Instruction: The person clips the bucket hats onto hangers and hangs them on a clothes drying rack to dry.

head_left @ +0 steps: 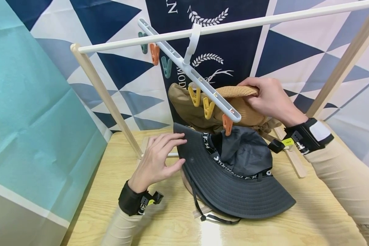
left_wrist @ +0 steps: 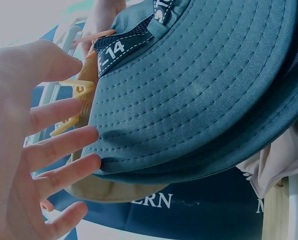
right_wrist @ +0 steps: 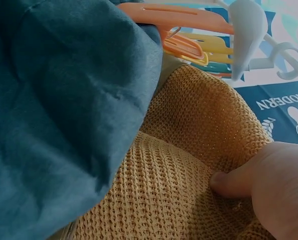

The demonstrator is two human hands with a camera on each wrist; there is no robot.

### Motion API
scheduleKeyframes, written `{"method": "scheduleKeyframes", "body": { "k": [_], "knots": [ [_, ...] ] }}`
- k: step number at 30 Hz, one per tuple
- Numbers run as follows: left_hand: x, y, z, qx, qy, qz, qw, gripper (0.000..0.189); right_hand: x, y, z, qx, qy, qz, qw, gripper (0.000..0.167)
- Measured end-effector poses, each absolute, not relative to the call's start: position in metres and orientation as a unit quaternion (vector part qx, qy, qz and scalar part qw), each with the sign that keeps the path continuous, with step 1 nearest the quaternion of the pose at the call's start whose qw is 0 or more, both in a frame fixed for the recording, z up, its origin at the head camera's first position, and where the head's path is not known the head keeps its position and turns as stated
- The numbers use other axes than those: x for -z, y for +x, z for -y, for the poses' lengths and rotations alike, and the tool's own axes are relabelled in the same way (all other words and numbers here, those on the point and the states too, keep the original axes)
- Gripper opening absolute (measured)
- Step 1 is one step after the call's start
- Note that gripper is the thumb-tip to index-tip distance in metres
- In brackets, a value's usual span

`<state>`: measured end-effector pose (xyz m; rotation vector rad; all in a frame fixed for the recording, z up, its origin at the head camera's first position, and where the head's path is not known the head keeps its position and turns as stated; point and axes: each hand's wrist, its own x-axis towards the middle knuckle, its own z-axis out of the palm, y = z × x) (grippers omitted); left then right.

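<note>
My left hand (head_left: 160, 159) is beside the wide brim of a dark grey bucket hat (head_left: 230, 191), fingers spread, fingertips right at the brim's left edge. That hat hangs from an orange clip (head_left: 227, 124) at the near end of a pale blue hanger (head_left: 200, 80). Behind it, my right hand (head_left: 269, 97) pinches the edge of a tan knit hat (right_wrist: 164, 185), thumb on the weave. Yellow clips (head_left: 208, 108) overlap the knit hat and an olive-brown hat (head_left: 181, 97) in the head view. The dark hat partly hides both.
The hanger hooks over a white rail (head_left: 249, 24) between wooden posts (head_left: 107, 102). Green and orange clips (head_left: 154, 54) dangle at its far end. A patterned cloth (head_left: 123, 75) backs the rack. Under the dark hat, a cord (head_left: 200, 201) droops close over the wooden table (head_left: 107, 205).
</note>
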<state>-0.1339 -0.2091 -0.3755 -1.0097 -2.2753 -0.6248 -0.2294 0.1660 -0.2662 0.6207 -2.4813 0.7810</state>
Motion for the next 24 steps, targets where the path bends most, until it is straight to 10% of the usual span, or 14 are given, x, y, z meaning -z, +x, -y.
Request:
{"method": "scheduleKeyframes", "body": {
  "k": [24],
  "knots": [
    [0.377, -0.136, 0.211, 0.231, -0.382, 0.846, 0.290, 0.053, 0.251, -0.248, -0.128, -0.288, 0.255, 0.907, 0.172, 0.043]
  ]
}}
